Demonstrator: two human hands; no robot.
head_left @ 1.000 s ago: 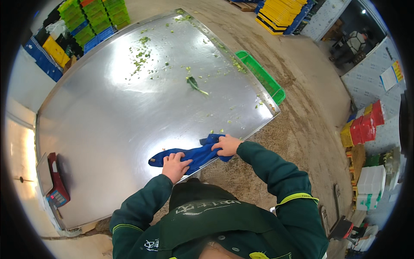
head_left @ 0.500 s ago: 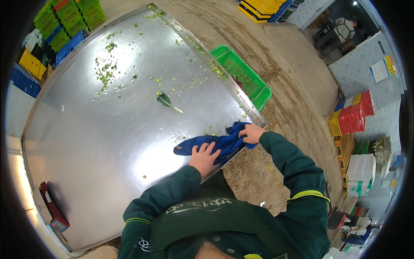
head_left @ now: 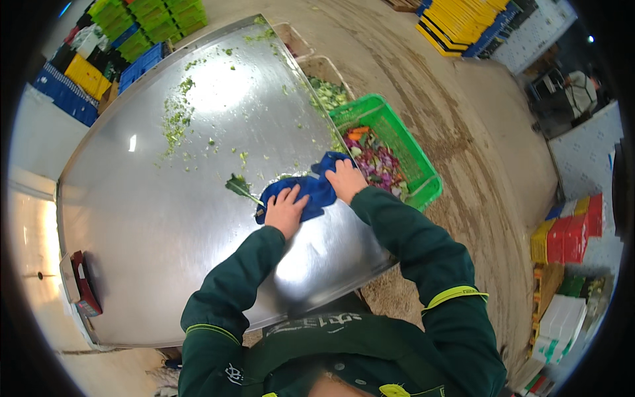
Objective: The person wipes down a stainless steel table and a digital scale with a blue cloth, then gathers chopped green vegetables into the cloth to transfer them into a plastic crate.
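A damp-looking blue cloth (head_left: 320, 192) lies bunched and stretched sideways on a wide metal table (head_left: 178, 245). My left hand (head_left: 287, 210) presses flat on its left part, fingers spread. At the table's right edge, my right hand (head_left: 345, 180) has its fingers curled over the cloth's other end; the fingertips are partly hidden in the folds. A green leaf with a pale stalk (head_left: 238, 186) touches the cloth's left end. Small green leaf scraps (head_left: 177, 119) lie scattered farther up the table, and more line its right rim.
Beside the right edge stands a green crate (head_left: 413, 162) holding chopped purple, orange and green vegetables. Beyond it is a pale bin (head_left: 329, 92) of green trimmings. A red device (head_left: 86, 291) sits at the table's near left corner. Yellow crates (head_left: 456, 23) are stacked far off.
Both hands have pushed the cloth forward and left, away from the near edge, up to the leaf. My view has shifted, bringing the crate's vegetables and the pale bin into sight.
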